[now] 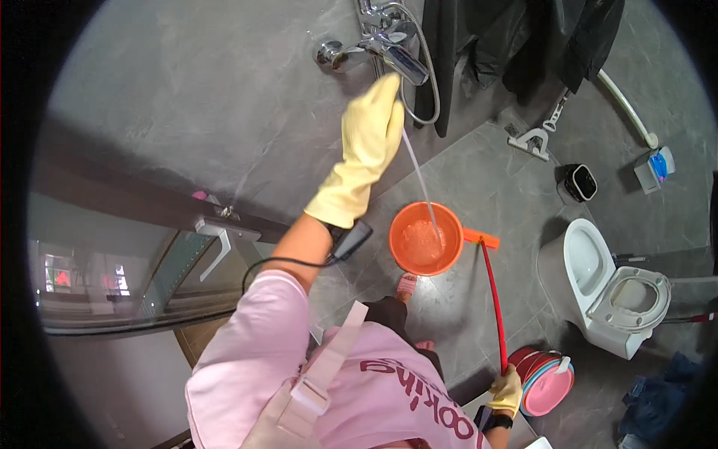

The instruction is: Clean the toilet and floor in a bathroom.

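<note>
Filling on the floor under the far tap [396, 52], the orange bucket [425, 238] is growing heavy and sloshy, best gripped by its rim, while the left hand [372, 127] is reaching flat-fingered to the tap and the right hand [507, 391] is gripping a stiff red mop handle [493, 299].

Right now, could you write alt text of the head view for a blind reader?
A yellow-gloved left hand reaches to a chrome wall tap as water streams into an orange bucket. The gloved right hand holds a red mop handle near a white toilet.

A home bathroom: a white ceramic toilet [609, 288] with its seat raised stands on the grey stone-look tiled floor [493, 172], a chrome wall-mounted mixer tap [378, 41] (with shower hose) runs, beside a glass shower door [149, 277].
</note>
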The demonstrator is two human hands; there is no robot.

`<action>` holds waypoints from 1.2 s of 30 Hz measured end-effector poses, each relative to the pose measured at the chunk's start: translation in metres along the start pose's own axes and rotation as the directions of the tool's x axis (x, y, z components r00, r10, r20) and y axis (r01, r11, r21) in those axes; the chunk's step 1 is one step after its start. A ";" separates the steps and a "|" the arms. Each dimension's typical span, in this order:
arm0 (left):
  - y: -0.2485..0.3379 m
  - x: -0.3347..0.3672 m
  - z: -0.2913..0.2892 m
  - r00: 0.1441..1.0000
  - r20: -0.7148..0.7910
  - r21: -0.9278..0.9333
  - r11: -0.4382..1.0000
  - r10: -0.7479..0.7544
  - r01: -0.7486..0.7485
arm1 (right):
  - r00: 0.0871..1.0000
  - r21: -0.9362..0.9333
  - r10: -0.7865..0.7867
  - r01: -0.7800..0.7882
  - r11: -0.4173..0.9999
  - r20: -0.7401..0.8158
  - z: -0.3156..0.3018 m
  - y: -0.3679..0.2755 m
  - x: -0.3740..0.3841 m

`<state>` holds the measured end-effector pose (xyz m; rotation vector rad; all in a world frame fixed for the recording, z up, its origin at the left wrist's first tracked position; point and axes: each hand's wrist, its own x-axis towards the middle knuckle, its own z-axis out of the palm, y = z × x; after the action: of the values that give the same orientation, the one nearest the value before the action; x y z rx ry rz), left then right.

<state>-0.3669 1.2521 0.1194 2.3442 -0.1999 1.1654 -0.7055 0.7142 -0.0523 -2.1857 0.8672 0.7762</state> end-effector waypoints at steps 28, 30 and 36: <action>-0.070 -0.326 0.036 0.281 0.606 0.461 0.617 -0.744 0.638 | 0.986 0.161 0.164 -0.163 0.973 0.008 0.007 -0.098 0.095; -0.078 -0.359 0.001 0.383 0.529 0.526 0.647 -0.757 0.552 | 0.992 -0.056 0.126 -0.126 0.990 -0.009 0.014 -0.119 0.114; -0.135 -0.283 -0.097 0.489 0.524 0.847 0.362 -0.698 -0.391 | 0.998 -0.276 -0.053 0.062 0.959 0.039 -0.005 -0.092 0.142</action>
<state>-0.5641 1.3904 -0.1037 3.6500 0.6384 -0.5071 -0.5493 0.7123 -0.1182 -2.4230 0.7098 0.9483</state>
